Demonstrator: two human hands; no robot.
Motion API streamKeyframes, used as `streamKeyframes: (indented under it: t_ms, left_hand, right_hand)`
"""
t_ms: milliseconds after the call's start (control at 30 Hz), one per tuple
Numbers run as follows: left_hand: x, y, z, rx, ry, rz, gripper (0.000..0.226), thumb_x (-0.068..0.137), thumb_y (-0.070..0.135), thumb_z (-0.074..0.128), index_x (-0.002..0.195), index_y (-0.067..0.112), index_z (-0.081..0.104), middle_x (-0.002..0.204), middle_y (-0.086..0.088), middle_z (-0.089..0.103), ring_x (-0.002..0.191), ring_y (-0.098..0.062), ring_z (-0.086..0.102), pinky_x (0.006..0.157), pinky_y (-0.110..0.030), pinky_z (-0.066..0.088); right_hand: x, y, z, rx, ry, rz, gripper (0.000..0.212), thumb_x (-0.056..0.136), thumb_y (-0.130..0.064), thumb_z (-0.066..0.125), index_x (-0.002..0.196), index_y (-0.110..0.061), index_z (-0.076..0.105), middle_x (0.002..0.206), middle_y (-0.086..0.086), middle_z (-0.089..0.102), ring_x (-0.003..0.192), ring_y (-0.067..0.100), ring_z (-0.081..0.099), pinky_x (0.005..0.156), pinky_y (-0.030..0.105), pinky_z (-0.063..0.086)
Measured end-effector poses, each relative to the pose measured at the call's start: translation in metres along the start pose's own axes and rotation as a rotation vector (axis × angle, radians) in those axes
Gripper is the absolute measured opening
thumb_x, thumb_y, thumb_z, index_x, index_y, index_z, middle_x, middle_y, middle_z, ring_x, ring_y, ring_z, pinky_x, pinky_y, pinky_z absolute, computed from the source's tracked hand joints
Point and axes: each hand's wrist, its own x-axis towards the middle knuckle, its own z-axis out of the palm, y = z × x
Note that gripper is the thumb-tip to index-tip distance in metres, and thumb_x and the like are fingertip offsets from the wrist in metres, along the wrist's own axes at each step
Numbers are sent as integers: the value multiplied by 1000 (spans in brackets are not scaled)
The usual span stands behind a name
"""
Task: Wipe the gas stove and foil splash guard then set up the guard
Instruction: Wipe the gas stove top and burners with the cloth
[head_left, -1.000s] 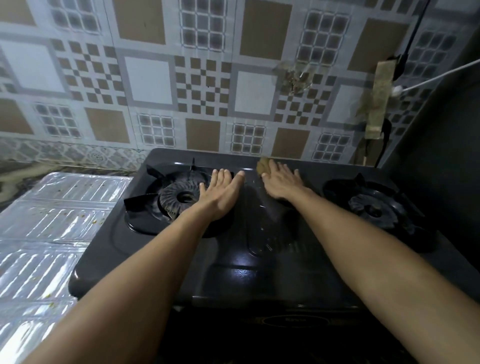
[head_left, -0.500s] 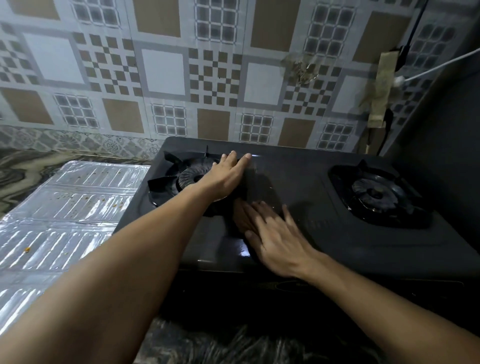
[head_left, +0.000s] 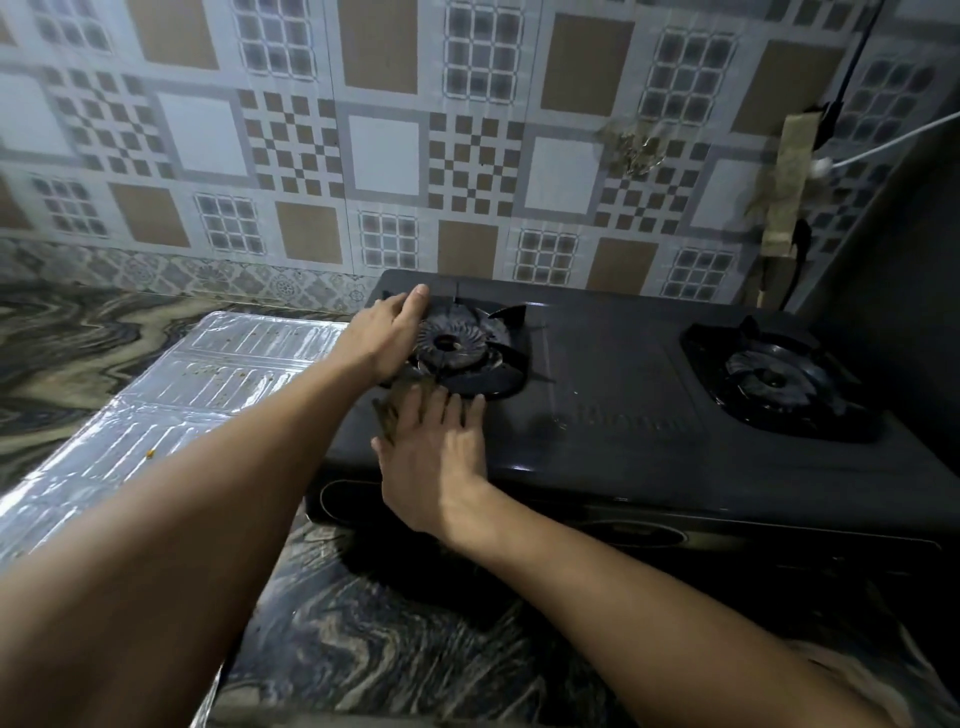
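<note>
While the left hand (head_left: 382, 335) lay flat on the stove (head_left: 613, 410), fingers straight, beside the left burner (head_left: 452, 345), the right hand (head_left: 434, 452) pressed a brownish cloth (head_left: 389, 410) against the near left corner, fingers spread wide over it. That burner sat in its round well, ringed by dark pan supports; the right burner (head_left: 774, 376) sat in its own well, far right. Left of the stove, the foil guard (head_left: 171, 395) lay flat on the marbled counter (head_left: 374, 649), folded panels speckled with crumbs.
</note>
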Motion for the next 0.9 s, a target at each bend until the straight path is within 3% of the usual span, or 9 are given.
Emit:
streamKeyframes:
  t_ms: [167,333,467,600,700,900]
  left_hand:
    - [-18,13,14,55,-29,-50,68,100,56,22,133,8,55,135,-23,55,127,-37,48,101,-42,36]
    - [-38,46,41,80,-60,-8,64,99,56,25,131,11,58,133,-22,57,127,-36,50,103,-41,38]
    - [-61,79,83,164,-109,113,55,101,50,27,122,12,62,133,-21,56,129,-37,47,107,-44,35]
    - [-85,111,125,262,-204,206,53,102,45,27,135,15,55,151,-9,42,147,-25,24,119,-49,15]
    - [-106,129,153,335,-244,260,53,102,47,26,140,20,50,157,-3,34,150,-20,15,120,-50,7]
    - [-150,153,188,463,-186,336,59,101,49,28,146,14,40,162,-3,19,151,-17,5,121,-50,1]
  right_hand:
    - [-21,37,6,100,103,-164,65,95,-44,38,147,-7,26,146,17,41,138,33,33,115,60,7]
    - [-62,124,13,124,194,-122,63,91,-47,31,139,-8,44,134,12,55,126,29,50,112,62,21]
    - [-102,214,14,87,182,-17,64,92,-49,30,139,-9,45,138,11,54,130,28,49,112,61,23]
    - [-132,287,6,55,137,107,69,92,-53,17,146,-13,36,147,8,46,138,25,40,115,59,12]
    - [-149,331,0,63,100,184,61,99,-49,23,148,-15,29,151,5,39,142,22,32,116,58,5]
    - [-178,399,-8,96,90,395,54,100,-46,25,145,-17,29,151,2,37,143,21,28,113,65,5]
